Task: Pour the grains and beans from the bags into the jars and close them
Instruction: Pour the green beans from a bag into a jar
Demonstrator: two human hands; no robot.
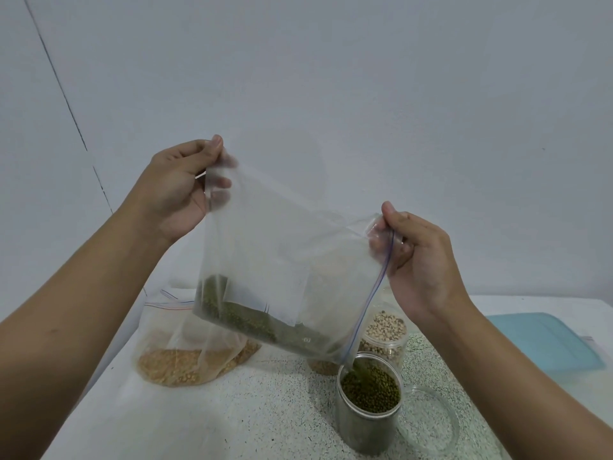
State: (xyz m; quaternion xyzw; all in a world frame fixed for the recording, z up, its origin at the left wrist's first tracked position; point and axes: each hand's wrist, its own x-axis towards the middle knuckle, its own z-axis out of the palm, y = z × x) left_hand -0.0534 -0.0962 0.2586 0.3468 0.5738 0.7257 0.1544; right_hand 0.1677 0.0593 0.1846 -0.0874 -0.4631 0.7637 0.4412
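Note:
I hold a clear zip bag (282, 254) tilted in the air, green mung beans lying along its low edge. My left hand (179, 190) pinches the bag's raised bottom corner. At the zip end my right hand (421, 260) grips the upper corner. Beans stream from the bag's low corner into an open clear jar (368, 403), which is nearly full of green beans. Behind it stands an open jar of pale beans (386, 333). A clear round lid (428, 423) lies just right of the green-bean jar.
A zip bag of tan grains (185, 356) sits at the left on the speckled table (265, 410). Another jar with brownish grains (320, 366) is partly hidden behind the held bag. A light-blue flat lid or tray (544, 340) lies at the right. A white wall rises behind the table.

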